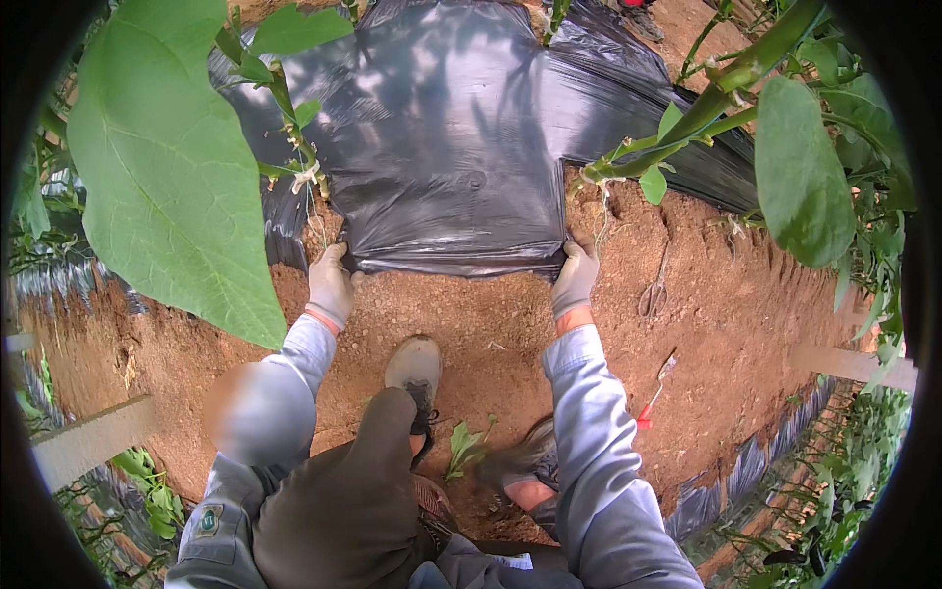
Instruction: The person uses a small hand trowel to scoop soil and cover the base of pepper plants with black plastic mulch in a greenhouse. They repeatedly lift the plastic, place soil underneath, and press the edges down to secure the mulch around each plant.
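Observation:
Black plastic mulch film (456,162) covers the raised bed in front of me, and its near edge lies between my hands. My gloved left hand (331,286) grips the left corner of this edge, beside a tied plant stem (288,110). At the right corner, my gloved right hand (576,271) grips the film close to the base of another thick green stem (662,147). Bare soil shows around both stem bases, where thin strings hang down. A pair of scissors (653,296) lies on the soil right of my right hand.
A small red-handled tool (657,390) lies on the soil path (706,353) at the right. Large leaves (162,169) hang near the camera. Pale boards (96,438) stick in from both sides. A loose leafy sprig (465,445) lies between my shoes (413,364).

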Motion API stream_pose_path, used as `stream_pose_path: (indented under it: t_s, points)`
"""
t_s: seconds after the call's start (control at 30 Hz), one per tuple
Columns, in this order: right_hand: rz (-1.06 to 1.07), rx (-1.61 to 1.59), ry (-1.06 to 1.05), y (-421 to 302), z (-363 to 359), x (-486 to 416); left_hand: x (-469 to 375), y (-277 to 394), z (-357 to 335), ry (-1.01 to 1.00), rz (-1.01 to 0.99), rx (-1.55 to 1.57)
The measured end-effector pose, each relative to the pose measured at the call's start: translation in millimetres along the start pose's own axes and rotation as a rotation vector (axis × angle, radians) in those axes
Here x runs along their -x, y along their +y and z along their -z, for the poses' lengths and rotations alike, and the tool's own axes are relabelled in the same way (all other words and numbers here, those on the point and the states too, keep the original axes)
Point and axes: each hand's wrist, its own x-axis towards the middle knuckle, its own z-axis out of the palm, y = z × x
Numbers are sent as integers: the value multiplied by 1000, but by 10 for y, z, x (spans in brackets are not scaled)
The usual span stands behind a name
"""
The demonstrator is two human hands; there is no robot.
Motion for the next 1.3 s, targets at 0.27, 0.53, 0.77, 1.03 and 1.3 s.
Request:
stream_pose_path:
  t_s: [0.27,0.53,0.77,1.03,1.3]
  points:
    - [421,1367,-320,-761,-123,350,24,15,-263,77,-337,-263]
    - [418,1897,-646,-1009,-314,361,-8,21,-153,12,-279,-583]
    - [361,1928,-683,-916,-272,709,48,65,77,-79,-167,-328]
    - [420,1880,-635,-726,-123,892,88,149,258,-116,-77,-469]
    - [363,1908,-701,-585,-55,1045,130,85,348,-119,-95,-466]
